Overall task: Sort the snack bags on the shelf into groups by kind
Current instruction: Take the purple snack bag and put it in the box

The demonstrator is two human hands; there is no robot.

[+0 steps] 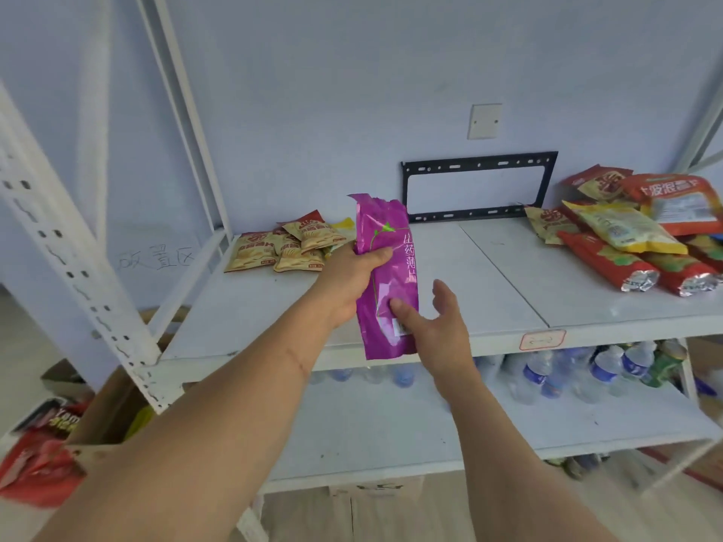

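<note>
From my feed, my right hand [434, 326] hangs with fingers loosely spread, thumb on the long shiny purple snack bag [385, 279] that my left hand [352, 279] grips mid-length above the white metal shelf [508, 283], its fingers hidden behind, small tan chip bags [285, 248] beyond.

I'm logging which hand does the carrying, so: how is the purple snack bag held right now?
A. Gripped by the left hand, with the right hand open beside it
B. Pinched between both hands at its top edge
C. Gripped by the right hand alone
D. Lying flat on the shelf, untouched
A: the left hand curls round the purple snack bag at mid-length, while the right hand is open at its lower end.
</note>
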